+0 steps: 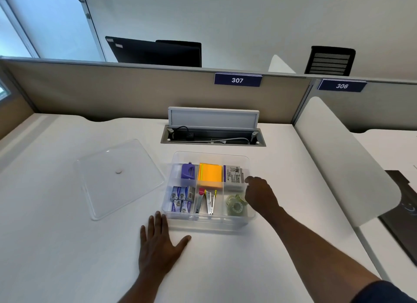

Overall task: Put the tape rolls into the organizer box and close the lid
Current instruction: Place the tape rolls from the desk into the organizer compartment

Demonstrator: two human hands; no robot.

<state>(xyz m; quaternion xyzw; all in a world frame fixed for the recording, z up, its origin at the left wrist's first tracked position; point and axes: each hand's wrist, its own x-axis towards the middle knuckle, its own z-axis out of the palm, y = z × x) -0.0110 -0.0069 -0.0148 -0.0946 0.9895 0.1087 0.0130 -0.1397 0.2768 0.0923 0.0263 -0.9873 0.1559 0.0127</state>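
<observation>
1. Nearest the camera, the left hand (159, 246) lies flat on the white table (67, 257), fingers spread and holding nothing, its fingertips just beside the near-left corner of the clear plastic organizer box (246, 221).
2. The right hand (259, 195) reaches over the box's right edge, above its near-right compartment. Its fingers curl downward. Whether they pinch anything cannot be told, since the back of the hand hides the fingertips.
3. The rolls of clear tape (235, 204) already sit in that near-right compartment, directly left of and under the right hand. They overlap, so their count is unclear.
4. Other compartments hold a purple dispenser-like item (189, 171), an orange pad of sticky notes (210, 176), a white printed packet (233, 175), small blue and grey boxes (181, 199), and some slim metal clips (208, 202).
5. The flat, clear square lid (119, 176) lies on the table left of the box and apart from it, with a small round knob at its centre.
6. Judgement: with the tape in the box, closing it appears to be what remains. The lid lies off the box's left side, so the free left hand is much the nearer one. The lid's edges sit skewed to the box's walls, so it would likely need a slight turn before seating.
</observation>
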